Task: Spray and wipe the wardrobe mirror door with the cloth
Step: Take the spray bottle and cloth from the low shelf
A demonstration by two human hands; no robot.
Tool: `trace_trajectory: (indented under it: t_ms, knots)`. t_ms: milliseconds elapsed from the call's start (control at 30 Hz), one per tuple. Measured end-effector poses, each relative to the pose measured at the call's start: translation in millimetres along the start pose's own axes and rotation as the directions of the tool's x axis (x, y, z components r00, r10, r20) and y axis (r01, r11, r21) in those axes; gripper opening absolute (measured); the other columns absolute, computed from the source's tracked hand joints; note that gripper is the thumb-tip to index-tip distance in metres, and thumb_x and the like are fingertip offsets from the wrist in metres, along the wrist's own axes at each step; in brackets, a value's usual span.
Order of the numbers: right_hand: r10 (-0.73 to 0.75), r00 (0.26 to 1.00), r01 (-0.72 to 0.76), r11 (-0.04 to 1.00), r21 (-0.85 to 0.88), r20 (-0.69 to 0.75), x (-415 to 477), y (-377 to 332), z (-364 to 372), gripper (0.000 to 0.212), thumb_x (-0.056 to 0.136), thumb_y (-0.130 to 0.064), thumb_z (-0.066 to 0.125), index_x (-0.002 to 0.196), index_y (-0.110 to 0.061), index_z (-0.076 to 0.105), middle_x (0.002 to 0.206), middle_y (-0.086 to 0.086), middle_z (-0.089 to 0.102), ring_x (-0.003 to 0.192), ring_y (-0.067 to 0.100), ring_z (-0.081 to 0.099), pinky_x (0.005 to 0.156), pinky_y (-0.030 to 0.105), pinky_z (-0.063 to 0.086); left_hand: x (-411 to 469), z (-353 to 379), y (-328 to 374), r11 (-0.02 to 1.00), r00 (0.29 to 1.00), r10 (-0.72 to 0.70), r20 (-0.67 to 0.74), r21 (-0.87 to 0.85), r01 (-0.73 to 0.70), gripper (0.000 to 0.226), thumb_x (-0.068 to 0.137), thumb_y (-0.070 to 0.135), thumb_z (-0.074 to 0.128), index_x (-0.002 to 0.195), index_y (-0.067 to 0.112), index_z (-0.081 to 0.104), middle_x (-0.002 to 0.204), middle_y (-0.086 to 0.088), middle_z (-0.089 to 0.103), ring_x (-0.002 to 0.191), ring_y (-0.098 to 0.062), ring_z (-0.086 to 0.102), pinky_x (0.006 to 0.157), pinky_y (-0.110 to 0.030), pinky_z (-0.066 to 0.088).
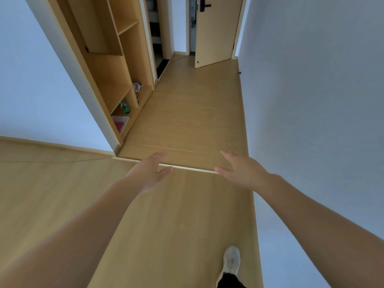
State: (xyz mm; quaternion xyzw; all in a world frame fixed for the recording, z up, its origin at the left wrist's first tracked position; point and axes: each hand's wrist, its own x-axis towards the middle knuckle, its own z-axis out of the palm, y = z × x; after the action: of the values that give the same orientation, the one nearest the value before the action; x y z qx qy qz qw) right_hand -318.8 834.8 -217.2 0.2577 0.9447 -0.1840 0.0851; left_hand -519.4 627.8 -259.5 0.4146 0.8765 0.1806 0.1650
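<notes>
Still on the approach step: my left hand (148,173) and right hand (242,170) both spread and empty, next I reach the green sprayer (126,108) and pink cloth (119,124) low in the shelves (124,28) ahead-left; no mirror in view.

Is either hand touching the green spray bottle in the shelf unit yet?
Apart. The head view shows the left hand and right hand held open over the floor, with bare floorboards between them and the green spray bottle in the low shelf compartment.
</notes>
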Motion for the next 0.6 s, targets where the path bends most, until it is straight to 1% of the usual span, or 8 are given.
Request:
trace_trajectory:
  t_ms: [133, 200, 333, 433, 533, 600]
  knots:
    - [-0.038, 0.999, 0.039, 0.999, -0.006, 0.029, 63.6, 26.7, -17.5, 0.072, 0.097, -0.054, 0.042, 0.155, -0.02, 0.017, 0.162, 0.003, 0.017, 0.148, 0.018, 0.018, 0.115, 0.037, 0.025, 52.1, 5.8, 3.3, 0.999, 0.997, -0.052, -0.064, -0.018, 0.051, 0.063, 0.094, 0.05, 0.048, 0.148, 0.024, 0.03, 0.154, 0.007, 0.031, 0.133, -0.014, 0.039, 0.097, -0.024, 0.03]
    - [-0.073, 0.996, 0.073, 0.997, -0.007, 0.041, 102.4, 43.9, -31.2, 0.071, 0.098, -0.053, 0.042, 0.155, -0.021, 0.016, 0.163, 0.003, 0.015, 0.149, 0.018, 0.015, 0.117, 0.037, 0.022, 84.0, 7.2, 8.3, 0.996, 0.993, -0.086, -0.085, -0.024, 0.084, 0.062, 0.094, 0.049, 0.048, 0.148, 0.023, 0.031, 0.154, 0.007, 0.031, 0.133, -0.015, 0.039, 0.098, -0.025, 0.031]
    - [-0.144, 0.988, 0.146, 0.989, -0.029, 0.061, 172.7, 71.9, -66.6, 0.07, 0.098, -0.052, 0.043, 0.155, -0.02, 0.018, 0.162, 0.002, 0.018, 0.148, 0.018, 0.018, 0.117, 0.037, 0.023, 140.3, -2.8, 21.4, 0.983, 0.977, -0.176, -0.121, -0.067, 0.169, 0.063, 0.094, 0.047, 0.049, 0.148, 0.019, 0.031, 0.154, 0.003, 0.032, 0.135, -0.016, 0.037, 0.105, -0.027, 0.029]
    - [-0.201, 0.977, 0.206, 0.977, -0.063, 0.072, 219.8, 85.1, -90.3, 0.07, 0.098, -0.051, 0.043, 0.155, -0.019, 0.019, 0.162, 0.004, 0.017, 0.148, 0.017, 0.016, 0.115, 0.033, 0.021, 174.1, -8.8, 28.3, 0.972, 0.961, -0.227, -0.16, -0.094, 0.214, 0.063, 0.094, 0.047, 0.05, 0.148, 0.019, 0.032, 0.153, 0.001, 0.033, 0.135, -0.018, 0.037, 0.106, -0.029, 0.029]
    - [-0.234, 0.968, 0.241, 0.968, -0.072, 0.093, 260.2, 93.3, -108.9, 0.07, 0.098, -0.052, 0.042, 0.155, -0.019, 0.017, 0.162, 0.004, 0.015, 0.149, 0.016, 0.015, 0.114, 0.031, 0.02, 202.9, -10.7, 32.2, 0.963, 0.95, -0.265, -0.166, -0.088, 0.253, 0.063, 0.094, 0.048, 0.05, 0.147, 0.02, 0.033, 0.152, 0.001, 0.035, 0.131, -0.019, 0.042, 0.104, -0.031, 0.032]
    - [-0.257, 0.96, 0.266, 0.961, -0.074, 0.112, 286.3, 97.3, -116.7, 0.07, 0.098, -0.053, 0.041, 0.155, -0.02, 0.017, 0.163, 0.003, 0.015, 0.149, 0.017, 0.015, 0.115, 0.032, 0.02, 223.5, -14.2, 31.2, 0.955, 0.944, -0.292, -0.155, -0.093, 0.28, 0.064, 0.093, 0.05, 0.049, 0.148, 0.022, 0.032, 0.153, 0.002, 0.034, 0.124, -0.019, 0.048, 0.103, -0.031, 0.035]
